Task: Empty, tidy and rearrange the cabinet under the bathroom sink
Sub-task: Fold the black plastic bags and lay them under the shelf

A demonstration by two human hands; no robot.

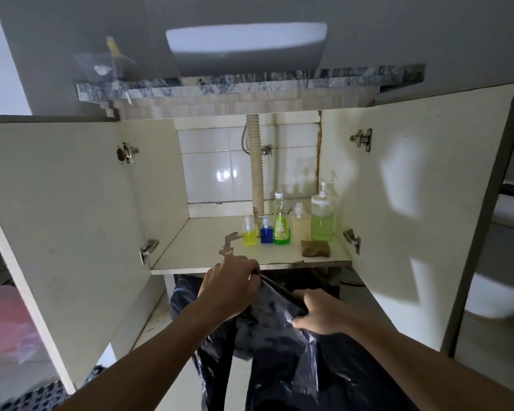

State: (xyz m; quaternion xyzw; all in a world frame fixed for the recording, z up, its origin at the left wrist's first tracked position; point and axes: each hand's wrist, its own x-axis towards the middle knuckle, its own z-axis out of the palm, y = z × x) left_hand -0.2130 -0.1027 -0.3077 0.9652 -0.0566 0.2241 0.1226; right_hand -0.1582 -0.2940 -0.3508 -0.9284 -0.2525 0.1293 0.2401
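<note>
Below, both hands — left [230, 281], right [324, 311] — clutch a black bag [279, 345] (crumpled).

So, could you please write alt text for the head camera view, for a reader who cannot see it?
Two bare hands, left hand and right hand, grip a dark plastic bag in front of an open under-sink cabinet. On its shelf, at the right, stand five bottles in a row, with a brown sponge in front of them.

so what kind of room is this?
Most likely a bathroom: an open under-sink cabinet with a corrugated drain hose, tiled back wall, a basin above, and soap bottles.
</note>
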